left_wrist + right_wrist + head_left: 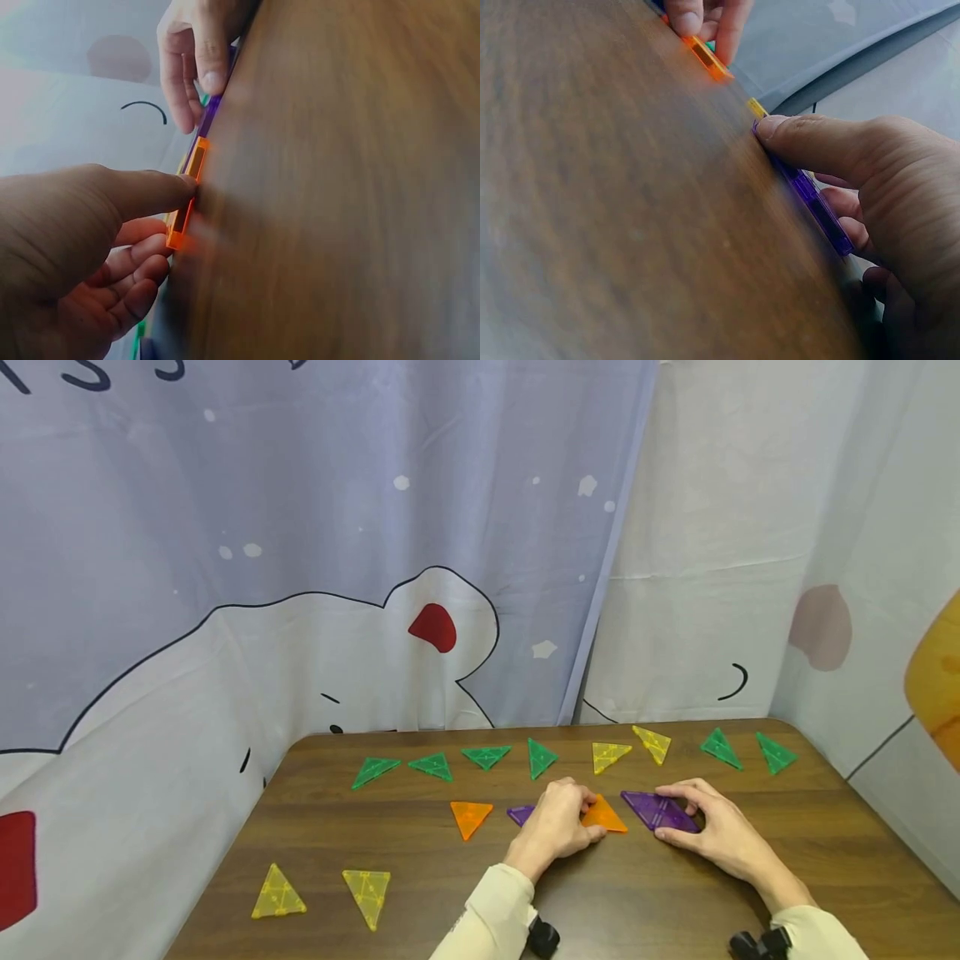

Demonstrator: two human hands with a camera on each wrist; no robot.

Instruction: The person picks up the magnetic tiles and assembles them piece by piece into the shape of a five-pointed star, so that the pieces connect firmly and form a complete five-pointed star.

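In the head view, my left hand (557, 828) pinches an orange triangular tile (606, 815) between thumb and fingers, low over the wooden table. Part of a second purple tile (520, 814) shows behind that hand; the rest is hidden. To the right, my right hand (716, 827) grips a purple piece (658, 811) by its edges; it looks like two triangles side by side. The left wrist view shows the thumb on the edge of the orange tile (187, 202). In the right wrist view, the thumb presses the near end of the purple piece (814, 199).
Another orange triangle (471, 819) lies left of the hands. Several green triangles (486, 757) and two yellow ones (611, 756) line the back of the table (337, 827). Two larger-looking yellow triangles (367, 897) sit at front left. A printed curtain (337, 527) hangs behind.
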